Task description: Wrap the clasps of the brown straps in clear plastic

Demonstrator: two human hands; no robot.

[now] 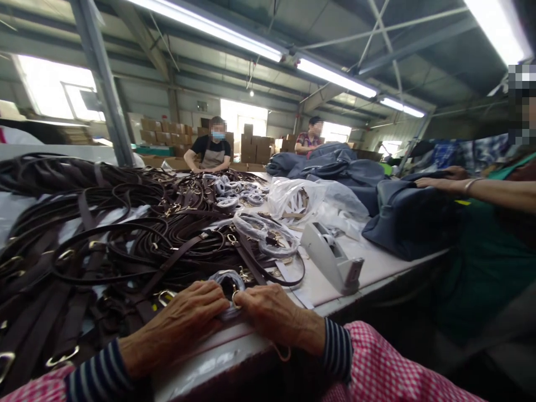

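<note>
At the near table edge, a small coiled strap (227,277) in clear plastic lies between my hands. My left hand (188,312) is closed over the coil's left side, fingers curled and partly hidden. From the right, my right hand (278,314) pinches the coil's edge, with a pale ring-like bit (235,299) by the thumb. A thin tan loop (281,353) hangs below that hand. Dark brown straps (184,262) with gold-coloured buckles are heaped left of and beyond my hands. Another plastic-wrapped strap coil (268,231) rests further back.
A grey tape dispenser (330,257) stands right of my hands. Behind it are a clear plastic bag (318,201) and dark blue bags (335,164). A co-worker's hands (444,181) touch a bag at right. Two more people work across the table.
</note>
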